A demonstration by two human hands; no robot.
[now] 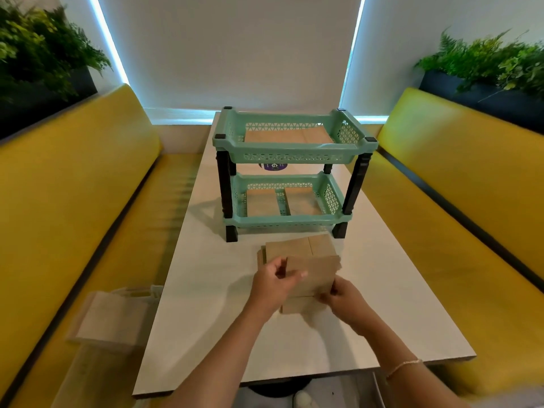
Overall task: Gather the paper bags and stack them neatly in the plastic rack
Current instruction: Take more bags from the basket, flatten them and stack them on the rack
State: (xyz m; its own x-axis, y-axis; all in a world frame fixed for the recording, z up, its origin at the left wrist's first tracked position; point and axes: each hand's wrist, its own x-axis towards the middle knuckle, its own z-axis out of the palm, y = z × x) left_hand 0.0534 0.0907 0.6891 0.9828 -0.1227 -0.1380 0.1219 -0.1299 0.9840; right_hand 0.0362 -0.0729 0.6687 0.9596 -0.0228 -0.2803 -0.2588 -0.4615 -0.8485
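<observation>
— Hands first: what did each one have?

— My left hand (275, 279) pinched the left edge of a paper bag (312, 275), thumb on top. My right hand (341, 298) gripped that bag's lower right corner, fingers curled round it.

— Where did the other bags lie?

— A pile of bags (297, 248) lay flat on the table (382, 304), just under the held one. Beyond stood the rack (294, 148), with bags in both trays.
</observation>
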